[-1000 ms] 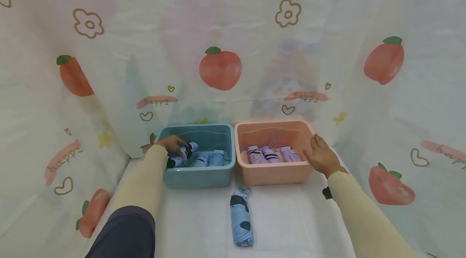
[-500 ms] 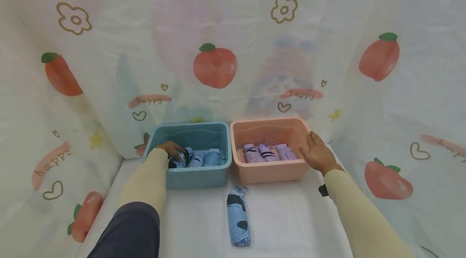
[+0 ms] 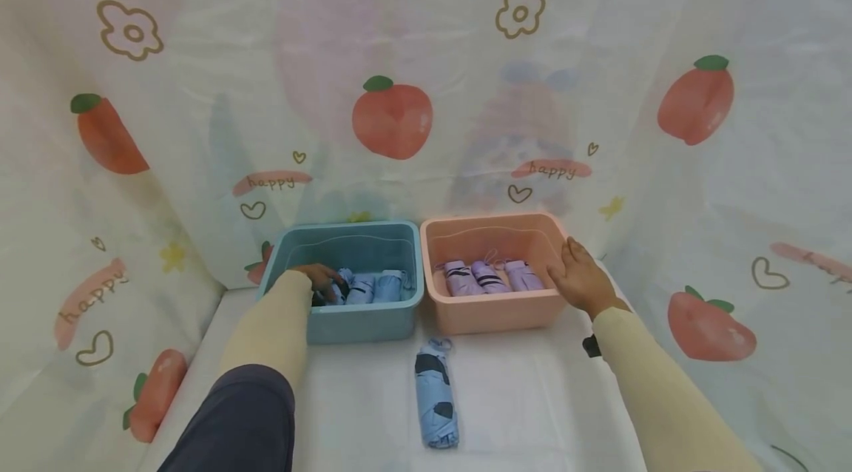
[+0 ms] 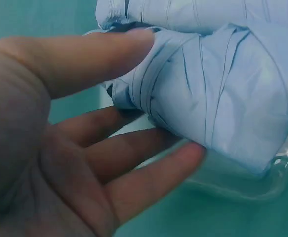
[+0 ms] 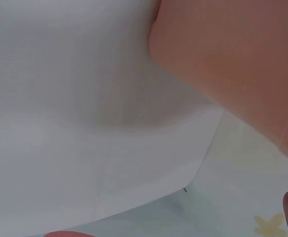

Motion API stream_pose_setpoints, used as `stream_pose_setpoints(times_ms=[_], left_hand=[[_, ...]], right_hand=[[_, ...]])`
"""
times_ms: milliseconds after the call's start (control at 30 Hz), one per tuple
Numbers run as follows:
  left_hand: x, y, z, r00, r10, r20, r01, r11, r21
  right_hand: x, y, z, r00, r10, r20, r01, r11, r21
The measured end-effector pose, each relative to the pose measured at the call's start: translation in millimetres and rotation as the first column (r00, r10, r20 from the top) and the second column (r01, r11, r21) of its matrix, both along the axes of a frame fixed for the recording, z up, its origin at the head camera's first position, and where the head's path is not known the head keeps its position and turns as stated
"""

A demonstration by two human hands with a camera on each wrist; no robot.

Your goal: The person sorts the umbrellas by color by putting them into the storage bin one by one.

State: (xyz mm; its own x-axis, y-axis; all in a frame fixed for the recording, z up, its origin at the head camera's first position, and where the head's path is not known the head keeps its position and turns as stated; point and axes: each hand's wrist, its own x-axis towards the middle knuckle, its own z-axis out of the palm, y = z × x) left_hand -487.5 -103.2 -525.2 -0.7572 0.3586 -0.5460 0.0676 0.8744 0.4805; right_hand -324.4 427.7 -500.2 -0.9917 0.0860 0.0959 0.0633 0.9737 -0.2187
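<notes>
My left hand (image 3: 316,278) reaches inside the left part of the blue bin (image 3: 362,326). In the left wrist view its thumb lies over one end of a folded light-blue umbrella (image 4: 208,89), and the fingers bear on the opposite side, so the hand pinches it. Two more folded blue umbrellas (image 3: 389,285) lie alongside in that bin. My right hand (image 3: 584,277), fingers straight, rests at the right rim of the pink bin (image 3: 499,315), which holds three folded purple umbrellas (image 3: 489,277). Only a fingertip of the right hand shows in the right wrist view.
A folded blue umbrella with black patches (image 3: 437,399) lies on the white table (image 3: 519,398) in front of the bins. The two bins stand side by side against a printed curtain (image 3: 452,35), which also encloses both sides.
My left hand has lowered the blue umbrella from a tilt over the bin's left side until it lies beside the other two. The right hand stays at the pink bin's rim. The head view shifted slightly.
</notes>
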Motion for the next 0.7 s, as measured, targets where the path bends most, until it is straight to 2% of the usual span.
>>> stream_pose_setpoints(times_ms=[133, 300, 367, 433, 533, 600, 700], left_hand=[[4.9, 6.4, 6.0, 0.996, -0.055, 0.076, 0.058, 0.998, -0.039], [6.4, 11.8, 9.1, 0.985, -0.009, 0.174, 0.022, 0.997, -0.077], [5.1, 13.5, 9.1, 0.977, -0.008, 0.211, 0.022, 0.998, -0.064], [3.1, 14.7, 8.4, 0.972, -0.042, 0.233, 0.052, 0.998, -0.037], [0.0, 15.2, 5.5, 0.969, -0.122, 0.213, 0.128, 0.992, -0.011], [-1.6, 14.7, 3.6, 0.973, -0.135, 0.189, 0.139, 0.990, -0.011], [-2.7, 13.4, 1.0, 0.985, -0.113, 0.130, 0.115, 0.993, -0.010]], right_hand=[[-1.1, 0.2, -2.0, 1.000, -0.011, -0.004, 0.011, 1.000, 0.004], [-1.3, -0.6, -2.3, 1.000, -0.008, 0.005, 0.008, 1.000, -0.016], [-1.6, -0.2, -1.1, 1.000, 0.001, 0.001, -0.001, 1.000, -0.015], [-1.6, 0.7, -0.1, 1.000, 0.009, -0.006, -0.009, 1.000, -0.007], [-1.3, 2.3, 0.8, 1.000, 0.022, -0.016, -0.022, 1.000, -0.002], [-1.2, 2.9, 0.7, 0.999, 0.029, -0.016, -0.029, 1.000, -0.003], [-0.3, 2.2, -0.1, 0.999, 0.030, -0.016, -0.030, 0.999, -0.010]])
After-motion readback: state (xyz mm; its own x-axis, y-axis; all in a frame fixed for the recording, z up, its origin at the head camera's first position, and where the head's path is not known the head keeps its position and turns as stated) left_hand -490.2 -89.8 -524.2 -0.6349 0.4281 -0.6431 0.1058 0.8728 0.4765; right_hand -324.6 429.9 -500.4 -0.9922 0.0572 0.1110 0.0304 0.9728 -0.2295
